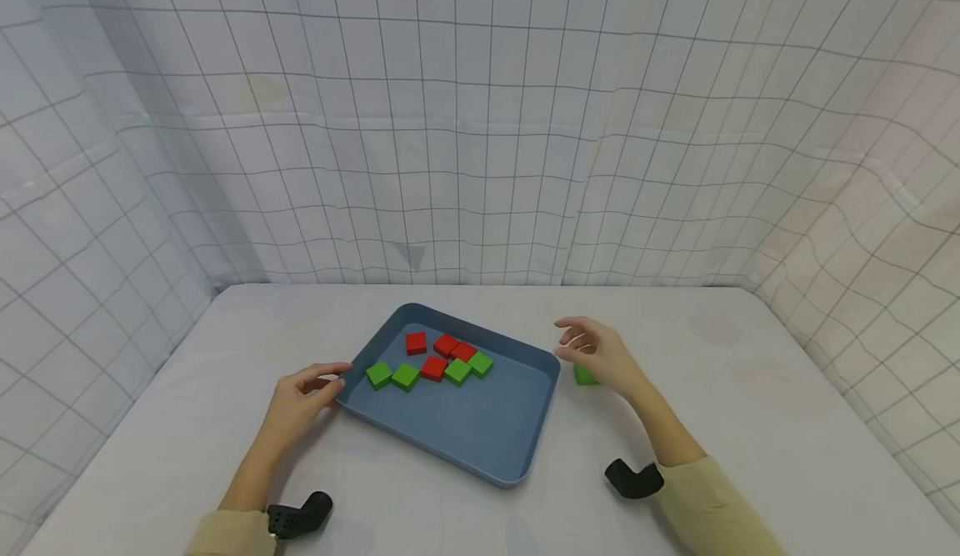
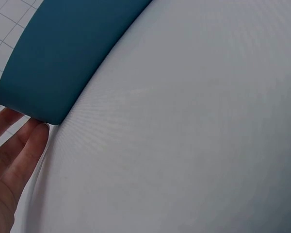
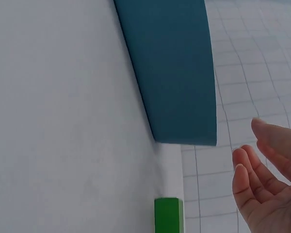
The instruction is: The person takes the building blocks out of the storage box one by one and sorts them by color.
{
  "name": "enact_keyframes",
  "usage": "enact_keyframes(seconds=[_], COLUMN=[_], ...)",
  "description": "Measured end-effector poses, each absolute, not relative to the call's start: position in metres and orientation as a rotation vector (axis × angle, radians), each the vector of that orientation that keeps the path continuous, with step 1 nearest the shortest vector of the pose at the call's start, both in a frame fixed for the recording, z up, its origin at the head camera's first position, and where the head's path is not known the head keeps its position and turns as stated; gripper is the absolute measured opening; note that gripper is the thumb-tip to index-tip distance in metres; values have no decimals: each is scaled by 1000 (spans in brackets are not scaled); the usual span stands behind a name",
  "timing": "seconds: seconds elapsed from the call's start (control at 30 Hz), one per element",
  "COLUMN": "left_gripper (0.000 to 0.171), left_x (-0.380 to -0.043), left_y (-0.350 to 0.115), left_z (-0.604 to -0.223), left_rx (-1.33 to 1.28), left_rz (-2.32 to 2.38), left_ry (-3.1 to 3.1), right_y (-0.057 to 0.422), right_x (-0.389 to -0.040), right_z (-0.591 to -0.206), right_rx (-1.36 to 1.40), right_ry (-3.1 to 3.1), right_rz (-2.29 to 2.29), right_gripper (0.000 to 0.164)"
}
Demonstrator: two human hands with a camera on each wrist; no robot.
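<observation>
A blue-grey tray lies at an angle on the white table. Inside, towards its far left part, are several red blocks and several green blocks. My left hand holds the tray's left corner; in the left wrist view its fingers touch the outer wall. Just beyond the right corner, my right hand hovers with loosely bent fingers and nothing between them. Partly hidden below that hand, a single green block lies on the table outside the tray; the right wrist view shows it too.
White cloth with a dark grid hangs behind the table and along both sides. A black wrist-worn device sits at each sleeve, one on the left and one on the right.
</observation>
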State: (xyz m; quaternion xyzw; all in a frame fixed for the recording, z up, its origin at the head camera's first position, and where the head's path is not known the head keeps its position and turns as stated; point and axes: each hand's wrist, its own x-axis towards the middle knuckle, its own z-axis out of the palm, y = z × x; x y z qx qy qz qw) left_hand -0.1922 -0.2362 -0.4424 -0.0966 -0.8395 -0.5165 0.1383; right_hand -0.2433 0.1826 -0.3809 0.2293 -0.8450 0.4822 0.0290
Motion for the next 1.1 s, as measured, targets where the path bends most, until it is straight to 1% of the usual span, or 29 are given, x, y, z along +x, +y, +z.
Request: enact_keyframes(seconds=[0.07, 0.17, 0.37, 0.5, 0.6, 0.73, 1.1], left_gripper=[24, 25, 25, 24, 24, 24, 24], left_x=[-193, -193, -194, -195, -195, -194, -193], left_y=[-236, -236, -235, -236, -236, -236, -237], left_z=[-443, -443, -443, -444, -444, -445, -444], left_rx=[-283, -288, -294, -298, -299, -299, -278], left_rz=[-1490, -1493, -1507, -1502, -1500, -1491, -1481], left_ry=[-2428, -2425, -2412, -2410, -2408, -2407, -2423], right_y=[173, 163, 153, 140, 131, 127, 109], right_x=[-237, -235, -248, -242, -243, -255, -257], right_z=[-374, -375, -400, -394, -397, -417, -416], right_rx=[725, 743, 829, 857, 874, 896, 908], right_ry=[-2608, -2612, -2583, -2594, -2619, -2633, -2694], right_rz=[1489, 1491, 1516, 1536, 1502, 1459, 1391], right_gripper=[37, 36, 40, 39, 39, 40, 37])
